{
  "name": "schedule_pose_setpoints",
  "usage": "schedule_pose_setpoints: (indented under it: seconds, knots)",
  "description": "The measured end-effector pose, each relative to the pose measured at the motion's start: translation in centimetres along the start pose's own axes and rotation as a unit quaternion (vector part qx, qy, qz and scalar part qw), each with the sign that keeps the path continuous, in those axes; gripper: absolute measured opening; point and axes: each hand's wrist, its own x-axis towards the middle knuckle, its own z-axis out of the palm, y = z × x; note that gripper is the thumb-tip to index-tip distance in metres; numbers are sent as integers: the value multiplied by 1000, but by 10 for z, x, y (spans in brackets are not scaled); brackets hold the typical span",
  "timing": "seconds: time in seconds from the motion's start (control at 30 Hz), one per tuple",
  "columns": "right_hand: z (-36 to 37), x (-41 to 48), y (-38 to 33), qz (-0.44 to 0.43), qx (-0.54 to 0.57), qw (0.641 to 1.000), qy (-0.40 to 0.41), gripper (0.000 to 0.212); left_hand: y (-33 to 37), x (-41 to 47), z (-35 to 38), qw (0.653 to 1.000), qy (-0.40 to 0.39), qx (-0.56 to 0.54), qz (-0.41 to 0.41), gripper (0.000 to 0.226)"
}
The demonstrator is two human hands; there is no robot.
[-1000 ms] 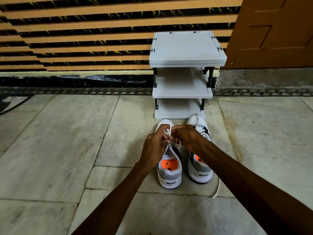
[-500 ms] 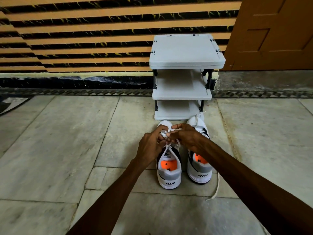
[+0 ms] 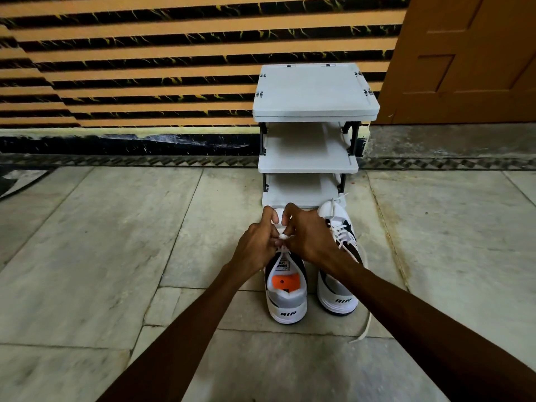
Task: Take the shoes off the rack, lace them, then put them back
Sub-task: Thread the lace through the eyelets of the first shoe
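Note:
Two white-and-black sneakers stand side by side on the stone floor, heels toward me, toes at the rack. The left shoe [image 3: 285, 297] has an orange insole; the right shoe [image 3: 338, 288] trails a loose lace [image 3: 366, 323] over the floor. My left hand [image 3: 256, 242] and my right hand [image 3: 310, 235] meet over the left shoe's tongue, both pinching its white lace [image 3: 283, 237]. The hands hide the front half of that shoe. The white three-tier rack [image 3: 314, 111] stands just beyond, with no shoes on its shelves.
A striped orange-and-black wall [image 3: 145, 68] runs behind the rack. A brown door [image 3: 470, 59] stands at the right. Stone floor slabs [image 3: 87, 256] stretch to both sides of the shoes.
Both hands have shifted slightly toward the toe of the left shoe while still working its lace. The shoes and rack have stayed in place.

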Motion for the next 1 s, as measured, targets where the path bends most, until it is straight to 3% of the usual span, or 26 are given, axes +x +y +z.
schedule_pose_setpoints:
  seconds: [0.1, 0.23, 0.43, 0.63, 0.8, 0.87, 1.0]
  knots:
    - [0, -7, -4, -73, -106, 992, 4, 36, -1, 2, 1, 1000, 0, -15, -28, 48]
    - [9, -12, -1, -163, -212, 963, 21, 55, -2, 2, 0, 999, 0, -46, -24, 42]
    - [8, -16, 3, -194, -275, 939, 73, 53, -3, 4, -1, 987, 12, -147, -69, 33]
    - [8, -19, 6, -221, -211, 950, 59, 52, 5, 9, 1, 915, -91, -324, -222, 32]
    - [8, -21, 6, -197, -196, 959, 55, 41, 3, 13, 0, 876, -40, -406, -259, 26]
    - [7, -23, 7, -158, -178, 969, 62, 30, 1, 13, -1, 882, -31, -396, -253, 20]
    - [3, -28, 11, -96, -131, 985, 62, 12, -1, 9, 3, 928, 11, -302, -218, 9]
